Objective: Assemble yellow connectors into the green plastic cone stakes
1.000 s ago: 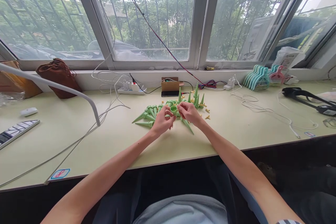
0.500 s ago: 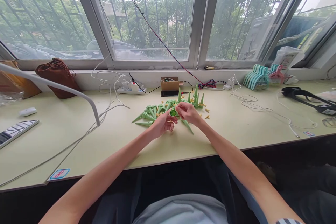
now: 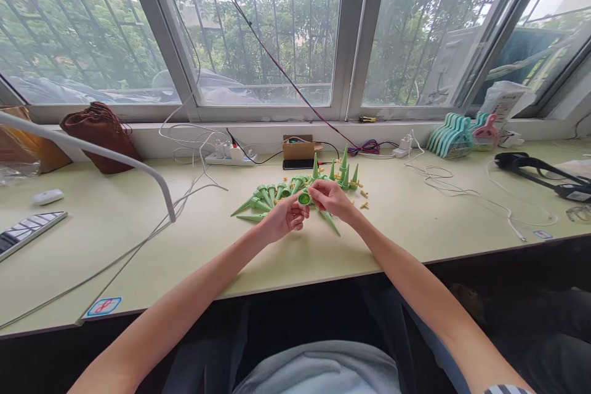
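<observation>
Between my hands is a green plastic watering spike [image 3: 304, 198], its round open end facing me. My left hand [image 3: 287, 219] is closed around it from the left. The fingertips of my right hand [image 3: 330, 198] are pinched at the right side of its rim; whether they also hold a small part is hidden. Several more green spikes [image 3: 262, 196] lie fanned out to the left, and one spike [image 3: 329, 223] points toward me below my right hand. Upright spikes [image 3: 345, 167] stand behind on the right, with small yellow valve pieces [image 3: 364, 205] scattered beside them.
At the back are a small cardboard box [image 3: 298, 149], a dark phone [image 3: 298, 164] and a power strip [image 3: 231, 157]. White cables [image 3: 455, 188] trail over the table. A grey curved tube [image 3: 152, 173] crosses the left side. Black goggles [image 3: 521, 166] lie at the right.
The spike's open end has tipped more toward me and shifted slightly down. My left fingers have curled in below it, while my right hand has moved slightly left, staying at the rim.
</observation>
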The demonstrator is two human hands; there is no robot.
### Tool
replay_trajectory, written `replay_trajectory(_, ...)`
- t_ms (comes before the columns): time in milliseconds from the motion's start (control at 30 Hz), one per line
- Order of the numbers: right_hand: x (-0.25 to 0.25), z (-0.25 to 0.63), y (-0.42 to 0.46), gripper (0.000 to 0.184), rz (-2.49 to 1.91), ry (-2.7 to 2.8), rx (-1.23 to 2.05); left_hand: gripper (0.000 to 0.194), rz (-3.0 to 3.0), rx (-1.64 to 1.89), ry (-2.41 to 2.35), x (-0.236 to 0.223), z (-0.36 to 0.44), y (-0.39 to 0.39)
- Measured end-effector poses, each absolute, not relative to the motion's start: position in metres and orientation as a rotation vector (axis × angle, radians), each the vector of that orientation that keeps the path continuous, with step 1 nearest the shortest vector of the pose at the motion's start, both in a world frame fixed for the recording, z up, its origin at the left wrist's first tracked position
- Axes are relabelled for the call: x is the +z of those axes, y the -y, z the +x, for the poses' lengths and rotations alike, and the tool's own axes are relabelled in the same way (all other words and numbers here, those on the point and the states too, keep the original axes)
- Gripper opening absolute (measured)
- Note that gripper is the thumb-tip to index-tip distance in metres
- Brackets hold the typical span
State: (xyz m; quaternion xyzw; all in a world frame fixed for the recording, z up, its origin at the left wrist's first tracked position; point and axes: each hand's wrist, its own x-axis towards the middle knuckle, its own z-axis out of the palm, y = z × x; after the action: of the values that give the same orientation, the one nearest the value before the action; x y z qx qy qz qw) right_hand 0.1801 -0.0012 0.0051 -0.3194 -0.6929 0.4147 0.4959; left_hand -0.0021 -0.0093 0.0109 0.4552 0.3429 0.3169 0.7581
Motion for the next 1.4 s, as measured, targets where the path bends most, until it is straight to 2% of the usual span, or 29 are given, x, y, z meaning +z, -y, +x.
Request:
replay_trajectory(500,0.009,0.181,0.003,0.038,-0.775,1.659,1.053,0.045,1.505,1.038,-0.861,0.008,0.002,0.015)
replay_trajectory(1100,0.008,0.181,0.003,0.034,-0.880,1.715,0.979,0.017,2.178,1.413,-0.928,-0.007,0.000,0.006)
replay_trajectory(1300,0.008,0.179,0.002,0.035,-0.901,1.709,0.968,0.013,2.142,1.351,-0.979,0.000,0.001,0.015)
replay_trajectory(1400,0.005,0.178,-0.001,0.036,-0.901,1.685,0.930,0.018,2.002,1.357,-1.001,0.004,0.005,0.019)
